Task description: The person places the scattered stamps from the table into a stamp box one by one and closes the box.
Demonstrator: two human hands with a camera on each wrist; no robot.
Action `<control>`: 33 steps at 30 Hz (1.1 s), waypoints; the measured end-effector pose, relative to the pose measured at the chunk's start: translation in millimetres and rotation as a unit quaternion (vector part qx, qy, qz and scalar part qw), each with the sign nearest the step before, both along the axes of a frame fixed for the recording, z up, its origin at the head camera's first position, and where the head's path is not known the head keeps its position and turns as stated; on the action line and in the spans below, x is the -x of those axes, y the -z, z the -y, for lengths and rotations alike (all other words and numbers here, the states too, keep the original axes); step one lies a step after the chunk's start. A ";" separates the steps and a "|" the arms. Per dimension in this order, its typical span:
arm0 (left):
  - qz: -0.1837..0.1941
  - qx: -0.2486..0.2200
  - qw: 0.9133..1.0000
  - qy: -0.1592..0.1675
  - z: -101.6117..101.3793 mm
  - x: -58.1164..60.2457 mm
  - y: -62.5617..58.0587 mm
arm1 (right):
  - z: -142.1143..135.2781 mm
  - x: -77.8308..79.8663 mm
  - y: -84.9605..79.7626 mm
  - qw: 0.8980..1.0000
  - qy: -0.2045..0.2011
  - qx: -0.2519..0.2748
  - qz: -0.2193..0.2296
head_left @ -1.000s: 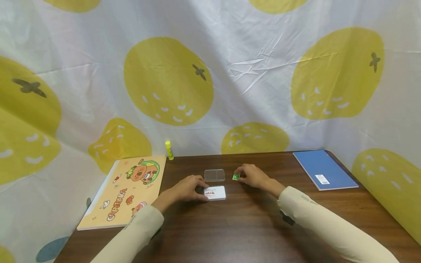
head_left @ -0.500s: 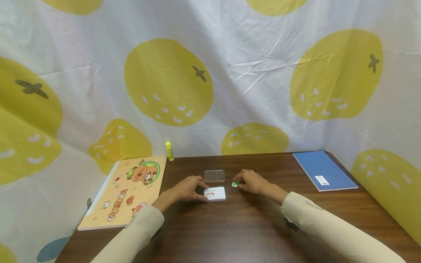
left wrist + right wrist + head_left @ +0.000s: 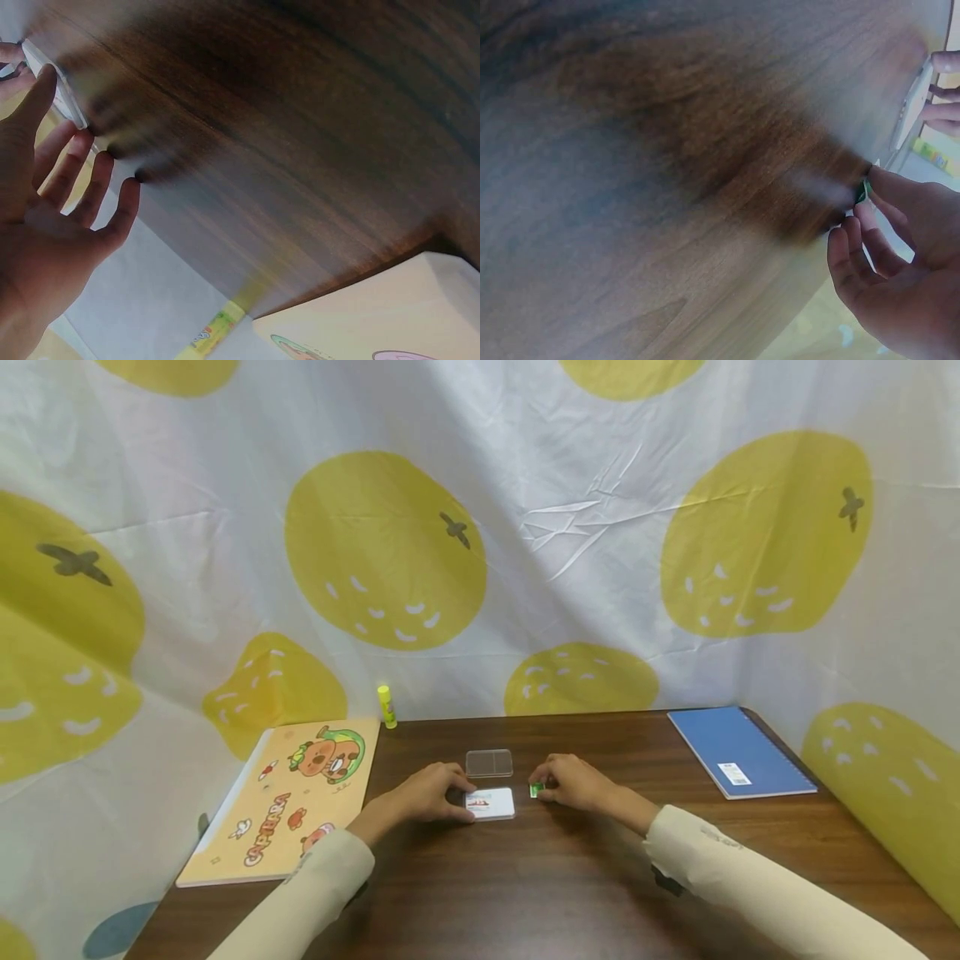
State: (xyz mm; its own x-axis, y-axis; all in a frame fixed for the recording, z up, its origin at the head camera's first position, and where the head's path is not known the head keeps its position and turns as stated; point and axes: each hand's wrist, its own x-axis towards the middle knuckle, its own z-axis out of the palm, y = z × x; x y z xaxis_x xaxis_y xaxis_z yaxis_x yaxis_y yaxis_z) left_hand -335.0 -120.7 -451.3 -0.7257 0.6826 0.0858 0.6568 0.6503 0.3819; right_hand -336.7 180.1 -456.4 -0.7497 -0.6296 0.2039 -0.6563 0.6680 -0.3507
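Fingers of the right hand point(image 3: 573, 781) are pinching a green square point(image 3: 536, 790) in the head view, a white card point(image 3: 492, 803) lying just left of them, held by the left hand point(image 3: 429, 792); brown surface point(image 3: 487, 893) is stretching from them toward a blue notebook point(image 3: 742, 747). In the left wrist view, fingers are gripping the card, probably stiff, slick, best taken by its edges. In the right wrist view, the square is showing at the fingertips, likely light, bendable, suiting a corner pinch.
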 end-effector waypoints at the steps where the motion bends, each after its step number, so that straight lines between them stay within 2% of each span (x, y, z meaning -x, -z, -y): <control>1: 0.000 0.000 1.000 0.000 0.0 0.0 0.0 | 0.4 -0.3 0.1 1.000 -0.002 0.002 0.000; 5: 0.001 0.003 1.000 -0.003 0.5 0.7 0.0 | 1.7 -1.8 0.8 1.000 -0.010 0.006 -0.003; 18: 0.002 0.003 1.000 0.001 1.8 2.4 2.0 | 5.3 -8.1 0.2 1.000 0.002 0.006 0.009; 33: -0.003 0.004 1.000 0.004 1.2 2.7 1.2 | 3.7 -6.3 -6.9 1.000 0.004 0.005 0.019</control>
